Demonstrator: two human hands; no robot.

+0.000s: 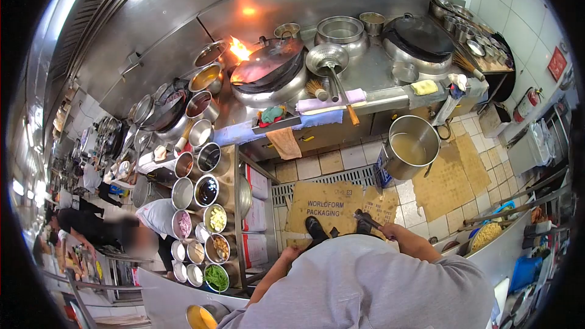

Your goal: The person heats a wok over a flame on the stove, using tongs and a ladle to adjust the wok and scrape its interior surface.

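Note:
My left hand (291, 253) hangs low beside my body, near the metal rack; its fingers are too small and partly turned away to read. On the other side, my right hand (393, 232) is closed at my waist. A dark elongated thing (372, 220) sticks out from it toward my shoe; its kind I cannot make out. Below lies flattened cardboard (332, 202) on which my dark shoes (315, 229) stand. Ahead, a lidded wok (268, 64) sits on a burner with flame (241, 49) rising at its left edge.
A tall pot (414, 146) of cloudy liquid stands front right. Pots of sauces (207, 189) and chopped ingredients (217, 218) line the left rack. A strainer and ladle (329, 61) rest between the burners; a covered wok (419, 36) sits right. Other people work far left.

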